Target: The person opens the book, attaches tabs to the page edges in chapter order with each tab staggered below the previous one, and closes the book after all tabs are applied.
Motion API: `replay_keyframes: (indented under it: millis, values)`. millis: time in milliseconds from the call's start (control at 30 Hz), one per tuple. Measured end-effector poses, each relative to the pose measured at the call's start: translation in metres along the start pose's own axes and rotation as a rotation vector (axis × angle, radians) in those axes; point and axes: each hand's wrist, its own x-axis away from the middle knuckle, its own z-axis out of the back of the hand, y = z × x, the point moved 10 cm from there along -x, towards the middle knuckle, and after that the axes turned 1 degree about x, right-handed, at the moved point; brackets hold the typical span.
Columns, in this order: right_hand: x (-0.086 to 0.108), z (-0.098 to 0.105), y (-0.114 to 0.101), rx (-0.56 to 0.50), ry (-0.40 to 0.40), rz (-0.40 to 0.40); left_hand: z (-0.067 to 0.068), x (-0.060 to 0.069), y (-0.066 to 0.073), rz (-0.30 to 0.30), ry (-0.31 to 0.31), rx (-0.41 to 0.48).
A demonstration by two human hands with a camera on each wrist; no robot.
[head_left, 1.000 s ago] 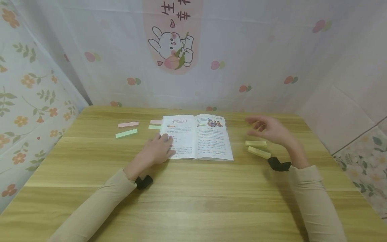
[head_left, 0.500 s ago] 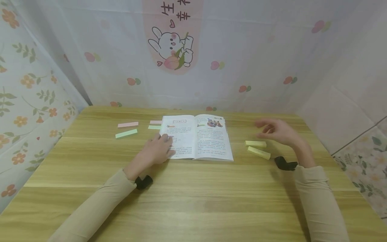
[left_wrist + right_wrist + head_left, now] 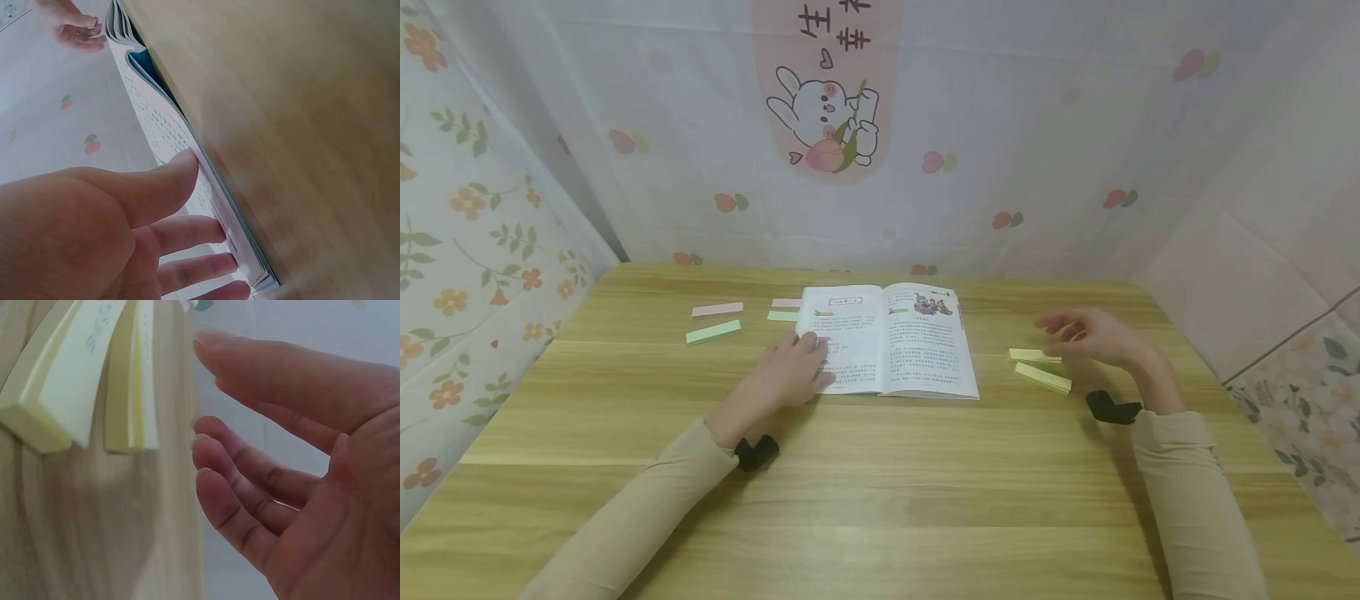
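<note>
An open book with printed text and a colour picture lies flat on the table. My left hand rests on its left page, fingers spread; in the left wrist view the thumb and fingertips touch the paper near the lower edge. My right hand hovers just above and right of two yellow sticky note pads, one farther back and one slanted nearer. In the right wrist view its fingers are loosely bent, holding nothing, apart from the yellow pads.
Left of the book lie a pink strip pad and a green strip pad. A pink tab and a green tab stick out from the book's left edge. A patterned curtain hangs behind the wooden table.
My right hand has moved right, away from the book, and then sunk slightly toward the yellow pads. The left hand and the book have stayed in place.
</note>
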Motion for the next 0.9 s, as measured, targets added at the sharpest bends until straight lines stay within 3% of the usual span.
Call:
replay_keyframes:
  millis: [433, 900]
  values:
    - [0.001, -0.013, 0.030, -0.018, -0.083, -0.068, -0.002, 0.000, 0.000, 0.006, -0.009, 0.004]
    - [-0.002, -0.019, 0.036, -0.045, -0.086, -0.095, -0.001, 0.002, -0.001, 0.009, -0.009, 0.003]
